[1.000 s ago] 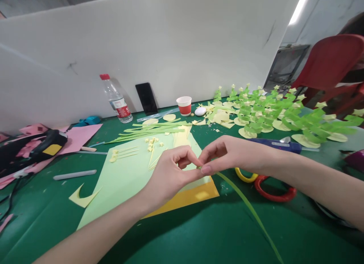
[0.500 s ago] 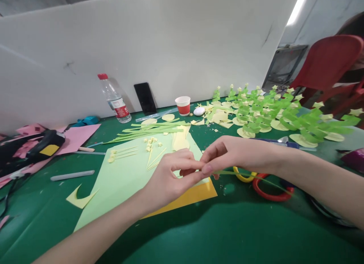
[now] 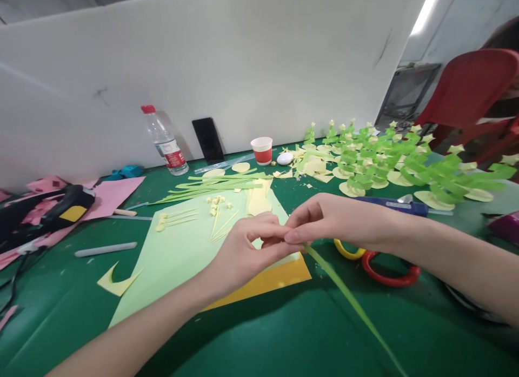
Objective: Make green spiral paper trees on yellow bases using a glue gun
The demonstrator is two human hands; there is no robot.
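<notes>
Both my hands meet over the right edge of a pale green paper sheet [image 3: 162, 269]. My left hand [image 3: 247, 247] and my right hand [image 3: 332, 220] pinch one end of a green paper strip [image 3: 348, 296] between their fingertips. The strip's long tail trails down to the right, and its pinched end is hidden by my fingers. On the sheet lie small yellow paper stars [image 3: 214, 204], thin yellow sticks [image 3: 221, 228] and several sticks tipped with stars [image 3: 162, 221]. Behind the sheet rests a pile of green paper strips [image 3: 203, 187].
Scissors with red and yellow handles [image 3: 391, 279] lie under my right forearm, near a blue glue gun [image 3: 393, 204]. Green spiral paper plants [image 3: 377, 155] crowd the back right. A paper cup [image 3: 263, 151], a phone [image 3: 208, 140] and a bottle [image 3: 166, 144] stand along the white board [image 3: 243, 68].
The strip's free tail has swung from lying rightward beneath my right wrist to hanging down toward the lower right. My hands stay together in nearly the same place.
</notes>
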